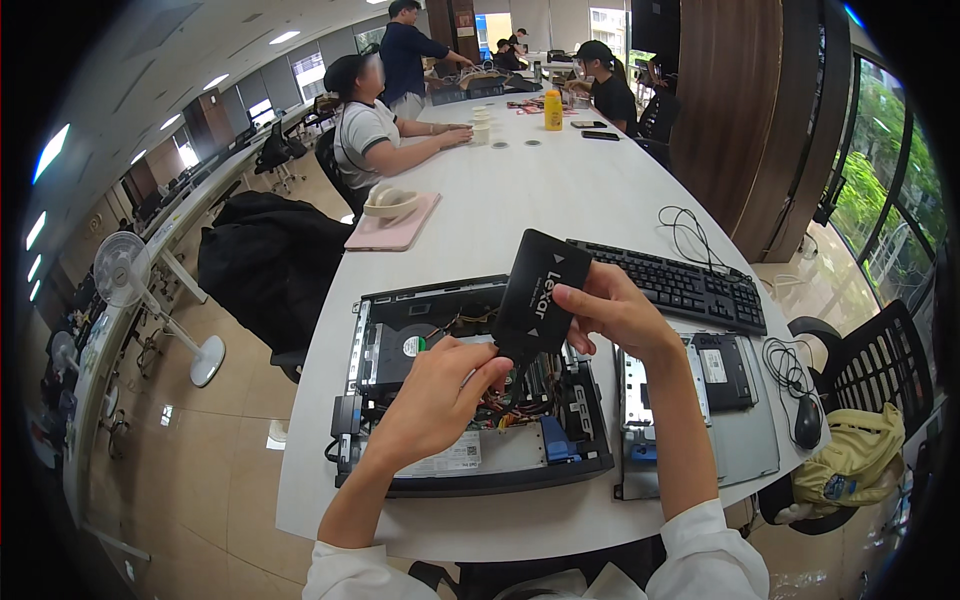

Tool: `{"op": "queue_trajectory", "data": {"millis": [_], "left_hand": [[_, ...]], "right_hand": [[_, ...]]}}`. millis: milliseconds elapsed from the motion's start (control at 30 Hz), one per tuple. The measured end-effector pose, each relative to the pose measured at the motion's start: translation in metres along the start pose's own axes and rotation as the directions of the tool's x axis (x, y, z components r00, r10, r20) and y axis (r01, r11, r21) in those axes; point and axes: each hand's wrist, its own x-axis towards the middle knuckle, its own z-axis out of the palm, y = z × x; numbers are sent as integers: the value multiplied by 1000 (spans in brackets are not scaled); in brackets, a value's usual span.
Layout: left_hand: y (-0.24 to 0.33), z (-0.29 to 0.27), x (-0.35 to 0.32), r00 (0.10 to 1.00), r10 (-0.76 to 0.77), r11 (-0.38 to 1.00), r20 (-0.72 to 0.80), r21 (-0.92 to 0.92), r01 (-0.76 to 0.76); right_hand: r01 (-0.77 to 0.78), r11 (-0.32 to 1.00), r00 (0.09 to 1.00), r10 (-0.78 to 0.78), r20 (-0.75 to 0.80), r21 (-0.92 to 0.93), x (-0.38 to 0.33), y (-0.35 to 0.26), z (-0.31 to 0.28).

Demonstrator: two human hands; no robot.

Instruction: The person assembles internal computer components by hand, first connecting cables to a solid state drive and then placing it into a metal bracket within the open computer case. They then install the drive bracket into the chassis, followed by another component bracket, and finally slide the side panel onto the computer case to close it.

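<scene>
A flat black solid-state drive (530,285) is tilted up over an opened desktop computer case (475,487). My right hand (622,315) grips the drive's right side, thumb on the printed face and fingers behind. At its lower end my left hand (437,395) is closed, thumb and forefinger pinched around what looks like a dark cable connector; the fingers partly hide it. From there dark cable seems to run down into the case, among boards and colored wires. A fan or drive unit (400,355) and a blue latch (558,440) show inside the case.
Right of the case lie a metal cover panel (745,470) and a black drive caddy (725,372). Behind them are a black keyboard (690,285) and mouse (806,422) with loose cords. Headphones (390,203) rest on a pink laptop (395,230). People sit farther along the table.
</scene>
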Motion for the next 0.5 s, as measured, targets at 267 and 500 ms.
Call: {"op": "queue_trajectory", "data": {"millis": [267,500], "left_hand": [[3,1,0,1000,5,1000,-10,-20,-5],[3,1,1,1000,-27,999,-2,29,27]], "right_hand": [[-41,999,999,41,-9,15,0,2,-3],[-55,998,998,55,-28,3,0,2,-2]]}}
